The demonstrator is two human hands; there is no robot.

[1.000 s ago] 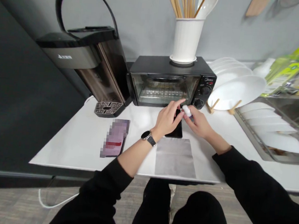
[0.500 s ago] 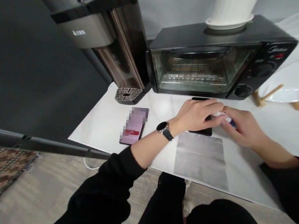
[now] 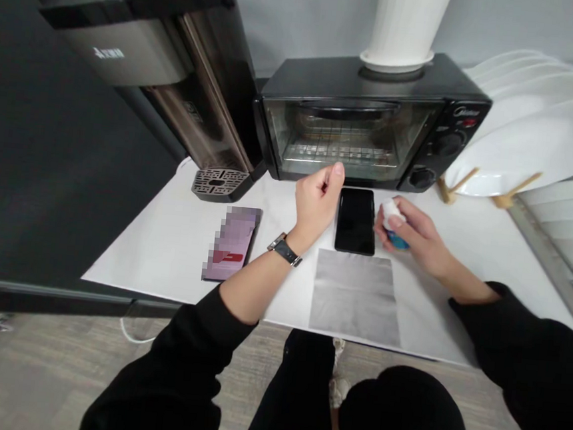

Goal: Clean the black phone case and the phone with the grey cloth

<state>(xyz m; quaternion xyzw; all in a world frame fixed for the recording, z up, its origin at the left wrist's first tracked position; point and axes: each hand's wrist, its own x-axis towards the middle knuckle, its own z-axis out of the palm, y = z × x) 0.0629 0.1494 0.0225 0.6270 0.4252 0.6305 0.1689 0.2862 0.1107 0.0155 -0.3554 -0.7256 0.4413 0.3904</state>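
Observation:
My right hand (image 3: 418,236) is wrapped round a small bottle (image 3: 397,238) with a white top and a blue body, likely a spray bottle. Just left of it a dark-screened phone (image 3: 356,221) lies flat on the white table. My left hand (image 3: 318,201) is closed in a fist above the tabletop, left of that phone and in front of the oven. Whatever its curled fingers may hold is hidden. A grey cloth (image 3: 354,294) is spread flat below the phone, near the table's front edge. Neither hand touches the cloth.
A black toaster oven (image 3: 338,132) stands at the back, with a white pot (image 3: 406,25) on top. To its left is a drink dispenser (image 3: 219,182). A second phone (image 3: 234,244) with a lit screen lies at left. White plates (image 3: 528,142) stand in a rack at right.
My hands have come apart from the bottle. The left moved left and closed into a fist; the right kept the bottle. The dark phone is now uncovered, and the view has shifted.

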